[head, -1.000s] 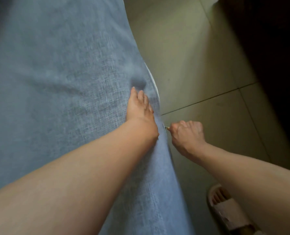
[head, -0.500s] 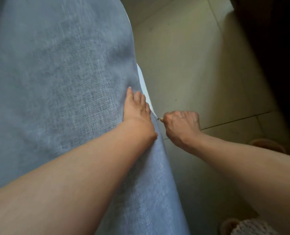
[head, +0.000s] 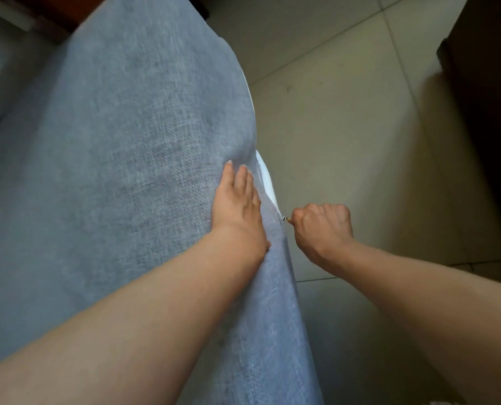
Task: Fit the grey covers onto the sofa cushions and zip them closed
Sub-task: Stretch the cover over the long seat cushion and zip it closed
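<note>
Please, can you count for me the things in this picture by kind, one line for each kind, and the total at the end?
Hands: 2, the left hand flat on the cover, the right hand pinching the zip pull
Grey cover: 1
White cushion, showing at the open edge: 1
Zip pull: 1
Total: 5

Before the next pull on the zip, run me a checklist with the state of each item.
1. Right hand pinches the zip pull: ok.
2. Left hand presses flat on the grey cover beside the seam: ok.
3. Zip closed behind the pull, toward the body: ok, as far as the seam shows.
4. White cushion tucked in ahead of the pull: not ok, a strip shows in the open gap.
5. Fabric free of the zip teeth: cannot tell.
</note>
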